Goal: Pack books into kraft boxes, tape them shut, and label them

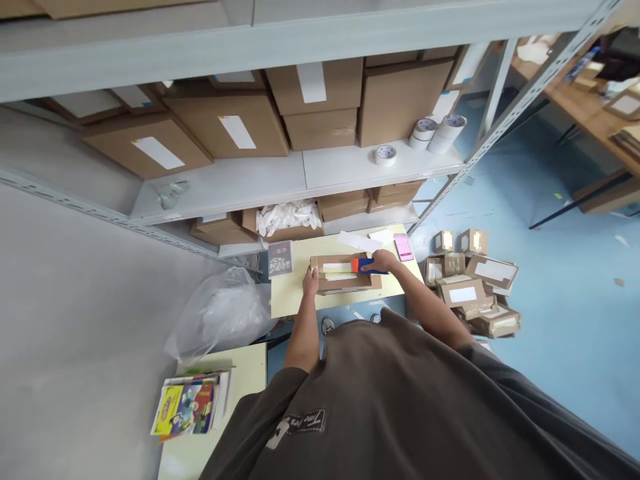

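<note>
A cardboard box [345, 283] lies on the pale yellow table [295, 303] in front of me, with white paper strips on its top. My left hand [311, 281] grips the box at its left end. In my right hand [383, 261] is a blue and orange tool [364, 265], which looks like a tape dispenser, held over the right part of the box. Its orange end points left. The fingers of my right hand are wrapped round the blue part.
A pink-screened phone [403, 247], white paper [357, 241] and a dark booklet [280, 259] lie around the box. Tape rolls [385, 155] and cartons fill the shelf [340, 167] beyond. Cartons [465, 293] are piled on the floor at right; a plastic bag [220, 313] lies left.
</note>
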The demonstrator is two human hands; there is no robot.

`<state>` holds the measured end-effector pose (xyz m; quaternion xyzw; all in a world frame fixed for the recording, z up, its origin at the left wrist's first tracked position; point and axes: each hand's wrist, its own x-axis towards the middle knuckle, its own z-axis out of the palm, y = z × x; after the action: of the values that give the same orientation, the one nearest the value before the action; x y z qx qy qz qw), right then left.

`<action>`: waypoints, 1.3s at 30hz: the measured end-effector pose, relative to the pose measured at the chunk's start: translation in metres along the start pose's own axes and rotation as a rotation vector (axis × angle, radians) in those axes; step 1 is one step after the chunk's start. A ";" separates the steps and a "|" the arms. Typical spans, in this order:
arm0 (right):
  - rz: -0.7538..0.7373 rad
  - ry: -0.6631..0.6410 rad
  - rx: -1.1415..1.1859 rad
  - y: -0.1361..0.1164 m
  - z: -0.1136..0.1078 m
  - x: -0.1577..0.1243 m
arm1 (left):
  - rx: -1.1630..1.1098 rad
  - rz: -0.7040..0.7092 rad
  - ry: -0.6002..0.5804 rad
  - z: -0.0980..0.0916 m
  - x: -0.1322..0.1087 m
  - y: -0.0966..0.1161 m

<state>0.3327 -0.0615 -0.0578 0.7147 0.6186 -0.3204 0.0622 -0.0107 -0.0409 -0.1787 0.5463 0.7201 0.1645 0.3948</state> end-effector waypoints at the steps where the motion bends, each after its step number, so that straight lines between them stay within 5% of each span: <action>1: 0.017 -0.015 -0.008 0.013 -0.003 -0.004 | 0.003 0.000 -0.006 0.001 0.000 0.001; 9: 0.054 -0.083 -0.006 0.084 -0.005 -0.035 | 0.010 0.005 -0.004 0.020 -0.005 0.018; 22: 0.164 -0.086 -0.038 0.163 -0.025 -0.045 | 0.039 -0.020 -0.019 0.016 -0.005 0.021; 26: 0.217 -0.028 -0.097 0.140 -0.015 -0.041 | 0.045 -0.003 -0.025 0.015 -0.006 0.020; 33: 0.300 0.035 -0.050 0.045 0.038 -0.016 | 0.077 0.004 -0.003 0.014 -0.007 0.023; 39: 0.191 0.054 0.036 0.045 0.049 -0.008 | 0.080 -0.015 0.007 0.013 -0.010 0.025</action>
<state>0.3557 -0.1025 -0.1055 0.7799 0.5431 -0.3046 0.0631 0.0163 -0.0435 -0.1667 0.5558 0.7316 0.1346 0.3711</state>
